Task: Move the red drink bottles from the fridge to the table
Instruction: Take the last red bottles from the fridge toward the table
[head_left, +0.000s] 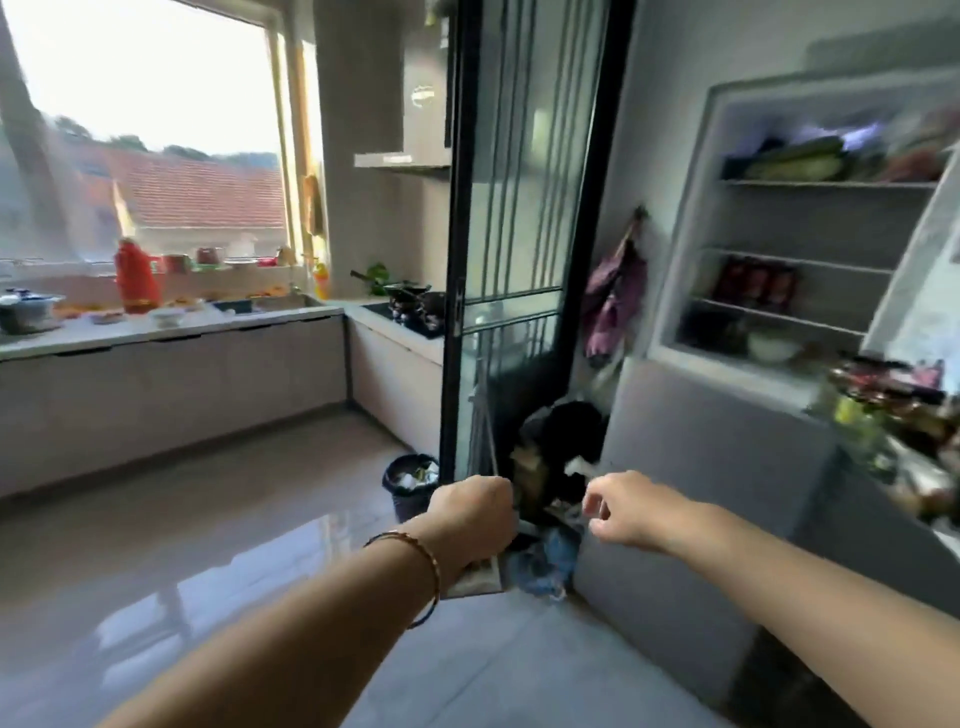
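- While the fridge (769, 218) stands open at my right, the red drink bottles (756, 283) sit in a row on its middle shelf (795, 314), toward that shelf's left end, upright as far as the blur lets me judge.
- None of them is in my hands, and no table shows in view, so I cannot tell whether any bottle has already been carried over; from here the fetching looks to be ahead of me.
- My left hand (475, 512) hangs low over the floor (208, 545), its fingers curled shut in a loose fist around nothing I can make out.
- My right hand (631, 512) is beside it, its fingers (595, 506) half bent and slightly parted, holding nothing.
- Both hands are well apart from the bottles: the shelf lies up and to the right of my right hand, past the closed lower door of the fridge.
- I judge the right hand the nearer one for the reach, since it is on the fridge's side.
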